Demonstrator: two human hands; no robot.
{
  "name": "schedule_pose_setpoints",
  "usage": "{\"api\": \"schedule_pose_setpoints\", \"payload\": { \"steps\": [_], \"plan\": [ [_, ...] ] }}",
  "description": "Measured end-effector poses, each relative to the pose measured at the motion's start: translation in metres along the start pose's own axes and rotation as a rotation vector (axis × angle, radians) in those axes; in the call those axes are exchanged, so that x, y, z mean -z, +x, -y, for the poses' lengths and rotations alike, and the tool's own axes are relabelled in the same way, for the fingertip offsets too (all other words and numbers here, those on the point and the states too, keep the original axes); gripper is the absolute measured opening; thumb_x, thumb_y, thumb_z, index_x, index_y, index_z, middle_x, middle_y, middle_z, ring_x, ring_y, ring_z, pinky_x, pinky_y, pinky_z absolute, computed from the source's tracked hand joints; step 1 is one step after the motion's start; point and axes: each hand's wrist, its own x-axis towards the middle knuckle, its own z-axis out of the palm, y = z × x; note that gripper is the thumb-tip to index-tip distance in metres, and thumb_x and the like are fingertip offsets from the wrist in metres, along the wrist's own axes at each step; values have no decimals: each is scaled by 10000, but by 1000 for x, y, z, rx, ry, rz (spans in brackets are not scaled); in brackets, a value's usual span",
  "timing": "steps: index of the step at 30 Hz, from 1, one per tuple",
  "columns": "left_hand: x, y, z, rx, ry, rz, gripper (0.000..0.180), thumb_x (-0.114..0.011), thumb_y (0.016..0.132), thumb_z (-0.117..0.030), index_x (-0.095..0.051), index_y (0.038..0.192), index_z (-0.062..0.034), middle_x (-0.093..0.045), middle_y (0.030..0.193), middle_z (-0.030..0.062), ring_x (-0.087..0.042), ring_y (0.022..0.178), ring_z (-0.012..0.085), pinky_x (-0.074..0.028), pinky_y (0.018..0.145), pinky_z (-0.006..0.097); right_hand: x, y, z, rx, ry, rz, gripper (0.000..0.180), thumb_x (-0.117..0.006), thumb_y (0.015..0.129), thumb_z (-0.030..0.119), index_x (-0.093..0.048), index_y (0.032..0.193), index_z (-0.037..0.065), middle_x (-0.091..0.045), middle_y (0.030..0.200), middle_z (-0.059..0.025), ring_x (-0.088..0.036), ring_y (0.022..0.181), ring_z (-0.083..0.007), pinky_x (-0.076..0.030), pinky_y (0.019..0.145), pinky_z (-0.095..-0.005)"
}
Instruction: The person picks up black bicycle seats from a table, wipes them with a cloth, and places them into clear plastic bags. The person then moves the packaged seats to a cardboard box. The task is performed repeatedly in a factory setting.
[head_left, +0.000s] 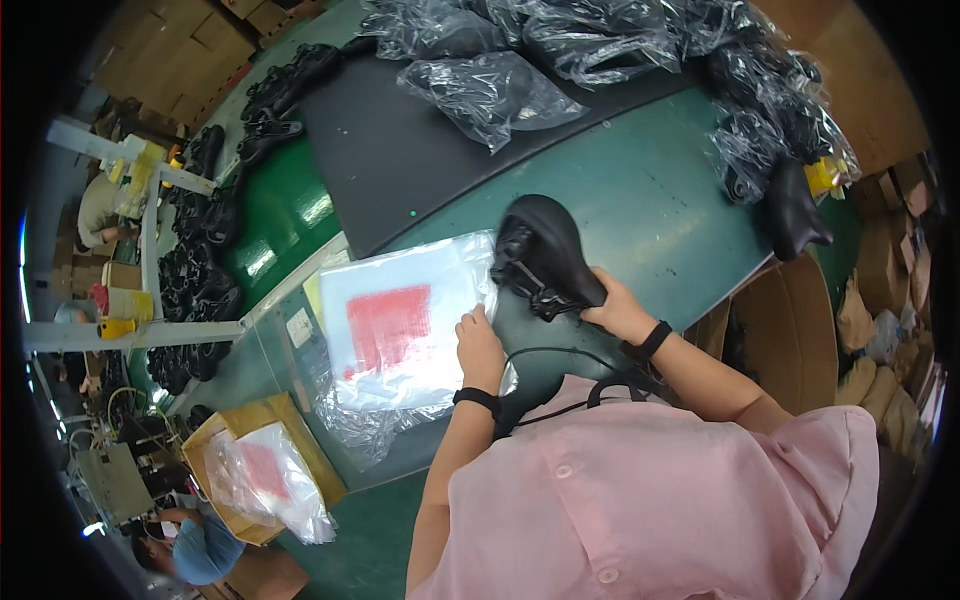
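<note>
A black bicycle saddle (548,250) is held over the green table, its underside with rails partly turned toward the bags. My right hand (618,308) is closed round the saddle's narrow nose. To the left lies a stack of clear plastic bags (450,275) with a red printed block. My left hand (480,350) is at the right edge of this stack, fingers curled and pinching the top bag's edge. Both wrists wear black bands, and a dark cord runs from near my left wrist toward the right one.
Saddles wrapped in clear plastic (490,95) are heaped at the back, some on a black mat (400,150). An unwrapped saddle (795,210) sits at the right edge. A carton (325,470) of more bags stands lower left. People work at the far left, beside rows of black saddles (205,290).
</note>
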Motion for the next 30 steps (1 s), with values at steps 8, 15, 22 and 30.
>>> {"api": "schedule_pose_setpoints", "payload": {
  "steps": [8, 15, 22, 30],
  "plan": [
    [-8, -2, 66, 459, -898, -23, 221, -702, 817, -137, -602, 680, 4, -553, 550, 21, -479, 494, 92, -380, 484, 258, 21, 7, -25, -557, 884, 271, 456, -603, 795, 21, -463, 1230, 25, -617, 969, -155, -642, 719, -248, -543, 602, -372],
    [11, -1, 60, 597, -1033, -52, 133, -661, 829, -76, -614, 743, 15, -588, 646, 38, -557, 567, 104, -468, 523, 243, 17, 8, -64, -598, 1034, 290, 293, -581, 836, 94, -483, 1106, 37, -631, 907, -160, -645, 693, -269, -541, 567, -393],
    [12, 1, 79, 408, -1247, 114, 391, -675, 794, -52, -577, 1160, 46, -658, 828, 93, -606, 674, 132, -513, 600, 267, 26, -4, -1, -345, 797, 224, 345, -606, 762, 48, -510, 1091, 5, -595, 816, -103, -618, 619, -224, -517, 554, -349],
    [-1, 15, 75, 417, -565, -56, 219, -680, 823, -193, -618, 832, 17, -653, 751, 144, -635, 691, 238, -479, 629, 381, 23, 7, 73, 7, 833, 394, 592, -702, 696, -7, -485, 1247, -8, -624, 1090, -89, -626, 960, -185, -518, 832, -322]
  ]
}}
